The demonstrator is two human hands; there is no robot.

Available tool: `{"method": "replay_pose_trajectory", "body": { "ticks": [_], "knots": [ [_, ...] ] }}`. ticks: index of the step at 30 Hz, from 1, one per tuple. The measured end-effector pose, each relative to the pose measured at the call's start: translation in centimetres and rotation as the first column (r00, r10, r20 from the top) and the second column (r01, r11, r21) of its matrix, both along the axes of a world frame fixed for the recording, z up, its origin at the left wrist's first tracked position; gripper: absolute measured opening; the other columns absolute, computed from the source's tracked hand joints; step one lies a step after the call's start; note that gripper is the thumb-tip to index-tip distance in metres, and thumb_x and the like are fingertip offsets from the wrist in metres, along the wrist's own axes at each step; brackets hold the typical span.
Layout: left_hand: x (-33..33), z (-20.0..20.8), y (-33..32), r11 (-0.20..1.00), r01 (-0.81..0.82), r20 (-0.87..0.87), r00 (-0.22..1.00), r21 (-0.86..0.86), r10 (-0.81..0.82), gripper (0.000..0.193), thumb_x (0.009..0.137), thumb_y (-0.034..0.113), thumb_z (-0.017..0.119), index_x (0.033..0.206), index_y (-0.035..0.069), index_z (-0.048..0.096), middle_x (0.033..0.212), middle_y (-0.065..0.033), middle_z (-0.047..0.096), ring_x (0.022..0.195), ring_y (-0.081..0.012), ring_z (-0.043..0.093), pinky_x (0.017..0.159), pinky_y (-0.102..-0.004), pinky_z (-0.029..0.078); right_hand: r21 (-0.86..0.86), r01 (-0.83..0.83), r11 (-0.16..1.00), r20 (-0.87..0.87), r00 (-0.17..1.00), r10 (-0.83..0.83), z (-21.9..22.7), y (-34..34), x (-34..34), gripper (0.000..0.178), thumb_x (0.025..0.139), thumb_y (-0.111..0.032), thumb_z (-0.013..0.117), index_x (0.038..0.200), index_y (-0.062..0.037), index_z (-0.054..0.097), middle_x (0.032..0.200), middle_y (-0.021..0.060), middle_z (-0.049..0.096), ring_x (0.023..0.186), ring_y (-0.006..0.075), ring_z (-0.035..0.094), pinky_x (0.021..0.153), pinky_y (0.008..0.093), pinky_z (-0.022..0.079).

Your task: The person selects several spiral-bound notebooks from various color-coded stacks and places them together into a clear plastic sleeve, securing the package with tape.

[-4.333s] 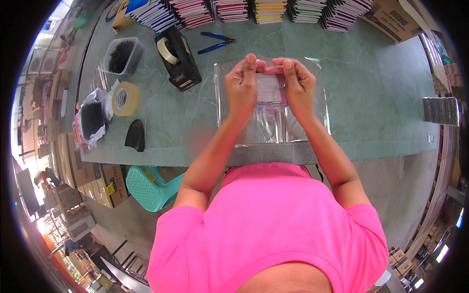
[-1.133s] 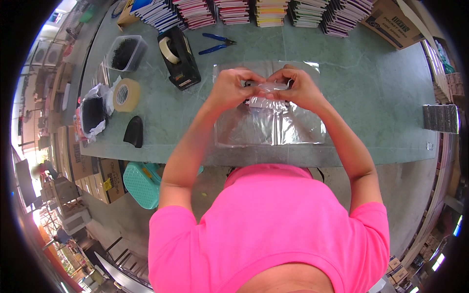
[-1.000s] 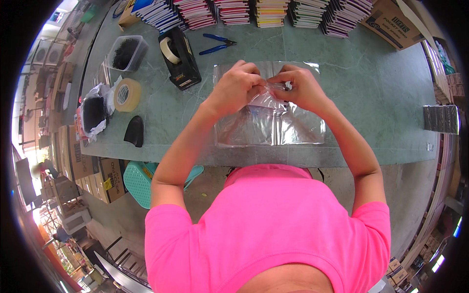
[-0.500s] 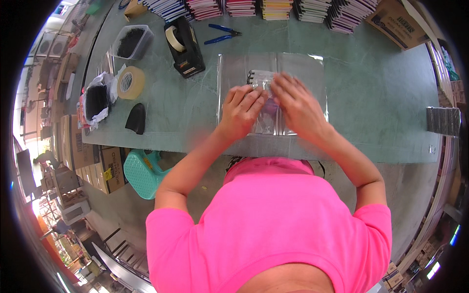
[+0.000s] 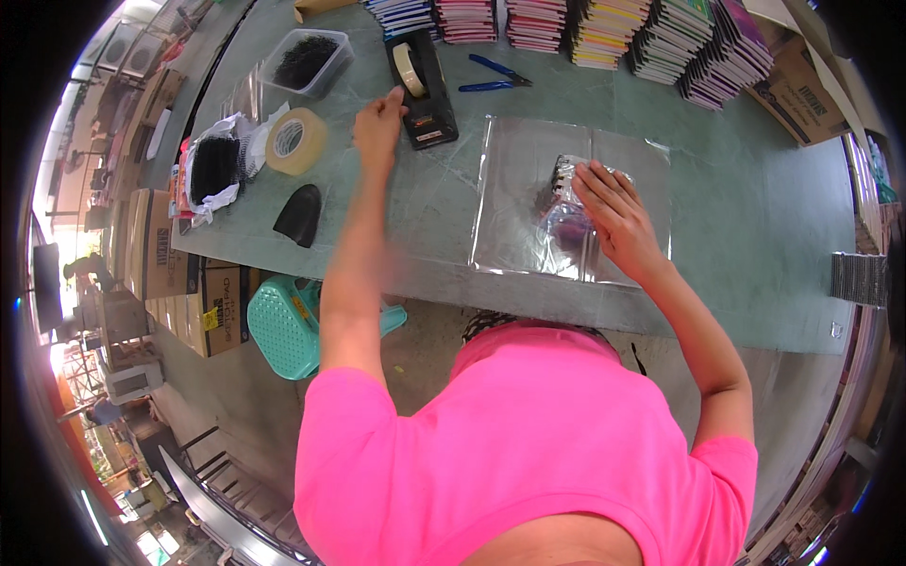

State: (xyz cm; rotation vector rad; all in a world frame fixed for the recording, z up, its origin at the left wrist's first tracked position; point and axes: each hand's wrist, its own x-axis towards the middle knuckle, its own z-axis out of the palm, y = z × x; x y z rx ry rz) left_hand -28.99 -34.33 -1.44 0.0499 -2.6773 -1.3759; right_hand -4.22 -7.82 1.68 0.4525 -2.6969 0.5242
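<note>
My left hand (image 5: 378,125) is at the left side of a black tape dispenser (image 5: 433,113), fingers curled together at its edge. Whether tape or anything else is between the fingertips is too small to tell. My right hand (image 5: 614,215) lies flat, fingers stretched out, on a clear plastic sheet (image 5: 514,226) near the table's front edge. Under that hand is a small item (image 5: 564,179) with black ring-like binding and whitish and purple parts, wrapped in the clear plastic. The hand covers part of it. A roll of tape (image 5: 410,71) sits in the dispenser.
Blue cutters (image 5: 495,75) lie right of the dispenser. Nearby at left are a clear tape roll (image 5: 296,141), a tub of black pieces (image 5: 308,62) and a black curved object (image 5: 299,217). Notebook stacks (image 5: 609,33) and a cardboard box (image 5: 802,99) line the far side.
My left hand has left the plastic-wrapped item and moved left and away from me to the tape dispenser. My right hand stays on the plastic. The whole view has shifted.
</note>
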Motion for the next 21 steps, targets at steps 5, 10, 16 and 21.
{"method": "replay_pose_trajectory", "body": {
  "ticks": [5, 10, 16, 21],
  "knots": [
    [-4.4, -0.3, -1.1, 0.962, 0.129, 0.212, 0.96, 0.24, -0.181, 0.028, 0.077, 0.027, 0.069, 0.077, -0.001, 0.069, 0.071, -0.0093, 0.067, 0.058, -0.0167, 0.061, 0.06, -0.029, 0.044, 0.002, -0.049, 0.999, -0.076, 0.996, 0.049, -0.3, -0.6, -0.2, 0.051, 0.075, 0.004, 0.056, 0.125, -0.0069, 0.052, 0.127, 0.0081, 0.053, 0.126, 0.0246, 0.042, 0.105, 0.0407, 0.031],
    [2.7, 1.6, 1.2, 0.916, 0.118, 0.067, 0.986, 0.383, -0.155, 0.023, 0.076, 0.019, 0.067, 0.072, -0.003, 0.066, 0.064, -0.0112, 0.064, 0.057, -0.0159, 0.058, 0.055, -0.0321, 0.045, -0.096, -0.034, 0.995, -0.086, 0.996, 0.026, -1.1, 0.4, 0.4, 0.045, 0.08, 0.003, 0.054, 0.125, -0.0069, 0.052, 0.116, 0.0087, 0.06, 0.12, 0.026, 0.048, 0.103, 0.0414, 0.032],
    [5.2, -1.3, -3.0, 0.885, 0.161, -0.018, 0.982, -0.436, -0.187, 0.018, 0.079, 0.019, 0.066, 0.079, 0.001, 0.067, 0.068, -0.0065, 0.064, 0.06, -0.012, 0.057, 0.055, -0.0278, 0.044, -0.173, -0.063, 0.983, -0.064, 0.997, 0.053, -0.4, -0.5, 0.0, 0.048, 0.085, -0.002, 0.051, 0.132, -0.007, 0.042, 0.118, 0.0057, 0.059, 0.118, 0.0238, 0.05, 0.102, 0.0419, 0.032],
    [14.9, 4.0, 4.3, 0.843, 0.238, 0.146, 0.927, 0.482, -0.345, 0.023, 0.087, 0.024, 0.062, 0.08, 0.003, 0.067, 0.07, -0.0011, 0.064, 0.063, -0.0062, 0.055, 0.055, -0.0223, 0.04, -0.215, -0.057, 0.975, -0.007, 0.998, 0.056, -1.1, 0.3, 0.1, 0.061, 0.086, -0.003, 0.05, 0.141, -0.0065, 0.024, 0.124, 0.0023, 0.057, 0.116, 0.0241, 0.051, 0.103, 0.0426, 0.032]
  ]
}}
